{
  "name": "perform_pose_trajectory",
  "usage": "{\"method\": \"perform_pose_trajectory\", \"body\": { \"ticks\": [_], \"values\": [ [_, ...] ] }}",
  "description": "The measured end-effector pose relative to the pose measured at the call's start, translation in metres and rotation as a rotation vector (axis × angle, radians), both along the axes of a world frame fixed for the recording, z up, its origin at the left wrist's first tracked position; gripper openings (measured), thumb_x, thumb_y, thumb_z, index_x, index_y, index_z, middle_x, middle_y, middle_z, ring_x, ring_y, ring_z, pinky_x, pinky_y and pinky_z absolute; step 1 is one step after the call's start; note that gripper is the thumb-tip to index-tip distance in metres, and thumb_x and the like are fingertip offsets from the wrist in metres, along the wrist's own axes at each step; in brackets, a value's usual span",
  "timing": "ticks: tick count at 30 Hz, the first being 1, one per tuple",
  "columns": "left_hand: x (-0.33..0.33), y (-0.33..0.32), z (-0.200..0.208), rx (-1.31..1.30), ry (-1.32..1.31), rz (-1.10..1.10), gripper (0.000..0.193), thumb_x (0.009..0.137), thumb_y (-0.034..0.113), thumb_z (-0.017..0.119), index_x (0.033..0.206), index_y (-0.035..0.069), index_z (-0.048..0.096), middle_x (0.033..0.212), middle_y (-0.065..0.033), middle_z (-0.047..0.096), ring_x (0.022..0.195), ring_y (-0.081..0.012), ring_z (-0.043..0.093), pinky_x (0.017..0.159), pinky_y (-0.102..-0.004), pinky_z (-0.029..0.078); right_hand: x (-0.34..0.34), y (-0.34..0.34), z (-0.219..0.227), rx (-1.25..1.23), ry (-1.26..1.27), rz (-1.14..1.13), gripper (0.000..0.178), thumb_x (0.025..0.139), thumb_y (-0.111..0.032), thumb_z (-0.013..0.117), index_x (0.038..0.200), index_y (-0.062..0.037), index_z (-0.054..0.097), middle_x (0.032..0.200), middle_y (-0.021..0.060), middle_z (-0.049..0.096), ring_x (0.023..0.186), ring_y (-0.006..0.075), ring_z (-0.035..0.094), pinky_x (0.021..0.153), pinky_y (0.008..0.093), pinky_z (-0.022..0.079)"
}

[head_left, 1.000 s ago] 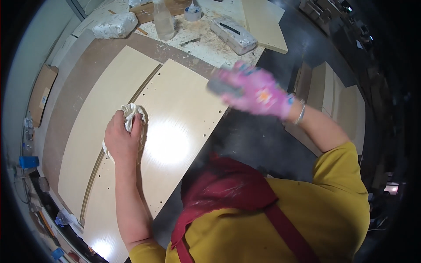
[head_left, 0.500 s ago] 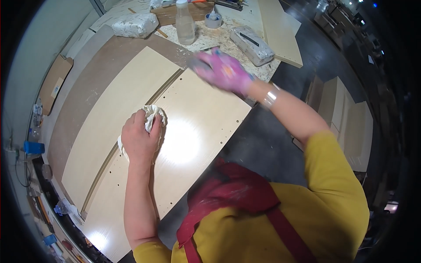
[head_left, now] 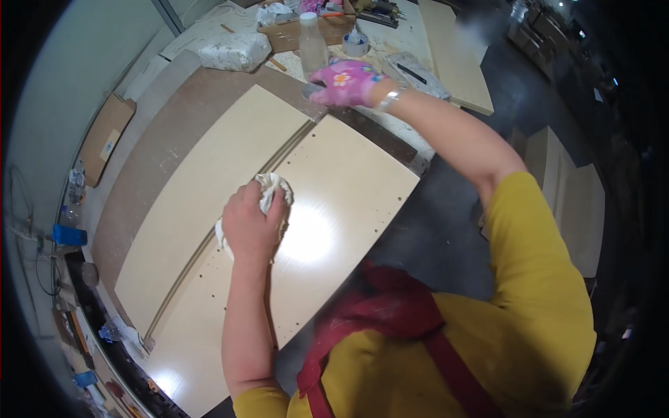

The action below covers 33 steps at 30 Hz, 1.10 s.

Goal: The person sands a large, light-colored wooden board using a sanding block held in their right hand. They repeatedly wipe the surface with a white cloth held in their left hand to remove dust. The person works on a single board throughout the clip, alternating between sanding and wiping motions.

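Note:
A pale wooden panel [head_left: 355, 164] with small drilled holes and a long groove [head_left: 185, 275] lies slantwise in front of me. My left hand [head_left: 252, 219], bare, is closed on a crumpled white cloth [head_left: 273, 191] and rests on the panel beside the groove. Past the panel's far end is my right hand [head_left: 346, 83], in a pink flowered glove. Its fingers are curled around something grey [head_left: 310, 90], mostly hidden, whose kind I cannot make out.
On the far worktop stand a clear bottle [head_left: 313, 52], a blue-and-white tape roll [head_left: 355, 46] and a cardboard box [head_left: 296, 35]. A plastic-wrapped white bundle [head_left: 235, 52] lies to their left. Farther right is a long pale board [head_left: 456, 63]. Curved panels [head_left: 568, 202] stand on the right.
My right hand has moved slightly up the picture, to the near side of the bottle, and is less blurred. My left hand keeps its hold on the cloth. The whole view has shifted.

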<state>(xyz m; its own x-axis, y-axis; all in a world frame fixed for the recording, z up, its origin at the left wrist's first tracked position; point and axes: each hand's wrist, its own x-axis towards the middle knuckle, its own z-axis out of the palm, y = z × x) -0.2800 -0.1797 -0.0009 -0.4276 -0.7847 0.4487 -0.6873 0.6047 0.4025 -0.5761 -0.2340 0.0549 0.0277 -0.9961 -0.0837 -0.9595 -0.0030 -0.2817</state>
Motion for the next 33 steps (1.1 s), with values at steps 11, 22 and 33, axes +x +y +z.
{"method": "perform_pose_trajectory", "body": {
  "ticks": [11, 22, 33],
  "values": [
    [0.003, -0.002, -0.004, 0.002, -0.044, 0.015, 0.027, 0.082, 0.03, 0.07, 0.09, 0.006, 0.063, 0.084, -0.0128, 0.064, 0.075, -0.0331, 0.062, 0.066, -0.0433, 0.049, 0.038, 0.011, 0.018, -0.029, 0.114, 0.162, 0.047, 0.084, -0.05, 0.057, 0.111, -0.0142, 0.068, 0.108, 0.0158, 0.069, 0.103, 0.033, 0.065, 0.09, 0.0433, 0.051],
    [0.072, 0.053, 0.057, 0.272, 0.223, -0.003, 0.032, 0.087, 0.017, 0.065, 0.117, 0.006, 0.064, 0.113, -0.0156, 0.067, 0.101, -0.0345, 0.064, 0.089, -0.0388, 0.05, 0.031, 0.029, 0.031, -0.071, -0.03, 0.059, 0.059, 0.085, -0.05, 0.055, 0.131, -0.0135, 0.059, 0.113, 0.0177, 0.067, 0.105, 0.0324, 0.065, 0.092, 0.0408, 0.05],
    [0.164, 0.172, 0.049, 0.16, -0.523, -0.044, 0.07, 0.054, 0.023, 0.088, 0.119, 0.012, 0.064, 0.135, -0.0101, 0.057, 0.111, -0.035, 0.056, 0.087, -0.0436, 0.048, 0.234, 0.059, -0.025, -0.361, -0.225, 0.509, 0.027, 0.085, -0.03, 0.056, 0.097, -0.0081, 0.066, 0.095, 0.0187, 0.064, 0.093, 0.0339, 0.064, 0.082, 0.0458, 0.052]
  ]
}}
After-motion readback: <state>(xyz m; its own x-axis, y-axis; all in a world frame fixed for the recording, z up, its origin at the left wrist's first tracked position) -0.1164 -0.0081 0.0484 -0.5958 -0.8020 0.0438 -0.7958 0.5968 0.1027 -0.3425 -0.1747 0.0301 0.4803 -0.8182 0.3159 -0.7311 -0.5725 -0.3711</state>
